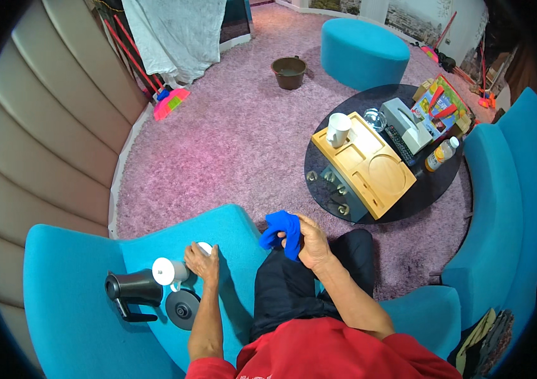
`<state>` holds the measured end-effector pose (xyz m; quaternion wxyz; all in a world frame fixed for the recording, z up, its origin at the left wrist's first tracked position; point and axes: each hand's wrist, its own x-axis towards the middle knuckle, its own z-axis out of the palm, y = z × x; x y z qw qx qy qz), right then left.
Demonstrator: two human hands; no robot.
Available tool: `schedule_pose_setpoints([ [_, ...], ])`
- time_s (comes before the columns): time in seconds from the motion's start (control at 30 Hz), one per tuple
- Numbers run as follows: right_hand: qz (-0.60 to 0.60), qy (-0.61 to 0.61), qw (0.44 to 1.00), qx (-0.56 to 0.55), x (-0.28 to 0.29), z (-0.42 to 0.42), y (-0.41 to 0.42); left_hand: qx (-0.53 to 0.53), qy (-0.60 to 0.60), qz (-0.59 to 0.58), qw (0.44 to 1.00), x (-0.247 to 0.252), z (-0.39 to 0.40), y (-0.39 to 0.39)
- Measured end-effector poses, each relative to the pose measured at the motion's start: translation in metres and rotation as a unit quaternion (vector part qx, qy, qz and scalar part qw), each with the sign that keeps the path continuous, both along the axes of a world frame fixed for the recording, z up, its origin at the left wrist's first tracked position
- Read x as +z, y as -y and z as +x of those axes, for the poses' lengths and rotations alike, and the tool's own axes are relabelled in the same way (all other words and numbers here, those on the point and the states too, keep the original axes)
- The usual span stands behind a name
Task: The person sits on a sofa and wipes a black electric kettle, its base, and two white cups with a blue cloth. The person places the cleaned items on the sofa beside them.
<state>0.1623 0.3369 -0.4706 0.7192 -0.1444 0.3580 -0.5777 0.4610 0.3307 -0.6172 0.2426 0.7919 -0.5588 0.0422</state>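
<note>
A bunched blue cloth [283,230] hangs from my right hand [312,241], above my thigh. My left hand [200,261] is on a white object [205,247], perhaps a cup or lid, on the turquoise sofa seat; the hand covers most of it, so the grip is unclear. Just left of that hand stands a white lidded mug [170,272]. Farther left is a dark electric kettle [137,288], and its round black base [182,309] lies beside the mug. On the wooden tea tray [365,166] stands a white mug [338,129].
The tray rests on a dark glass table [313,199], with a tissue box [406,124], a remote control [399,144], a glass ashtray [374,119] and a drink bottle [441,154]. Beyond are a brown bucket [289,73], a turquoise ottoman [364,53] and a pink broom [171,103].
</note>
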Motion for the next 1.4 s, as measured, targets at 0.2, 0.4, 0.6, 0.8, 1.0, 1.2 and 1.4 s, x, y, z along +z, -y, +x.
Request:
schedule_pose_setpoints([
  [0.2, -0.016, 0.048, 0.999, 0.003, -0.017, 0.000, 0.005, -0.069, -0.085, -0.101, 0.989, 0.030, -0.041, 0.006],
  [0.4, 0.039, 0.032, 0.999, 0.017, -0.016, 0.007, 0.016, -0.206, -0.481, -0.064, 0.850, 0.115, -0.151, 0.016],
  [0.6, -0.061, -0.140, 0.987, 0.051, -0.015, -0.011, 0.015, -0.218, -0.688, 0.080, 0.687, 0.141, -0.184, 0.017],
  [0.8, -0.104, -0.283, 0.953, -0.021, 0.000, -0.035, 0.016, -0.213, -0.721, 0.049, 0.658, 0.151, -0.203, 0.030],
  [1.0, -0.106, -0.232, 0.956, -0.145, 0.021, -0.072, 0.014, -0.220, -0.766, 0.062, 0.600, 0.176, -0.239, 0.042],
  [1.2, -0.112, -0.304, 0.917, -0.233, 0.024, -0.104, 0.012, -0.182, -0.812, 0.123, 0.541, 0.179, -0.277, 0.039],
  [1.4, -0.126, -0.350, 0.874, -0.312, 0.018, -0.135, 0.018, -0.262, -0.794, 0.064, 0.546, 0.185, -0.302, 0.046],
])
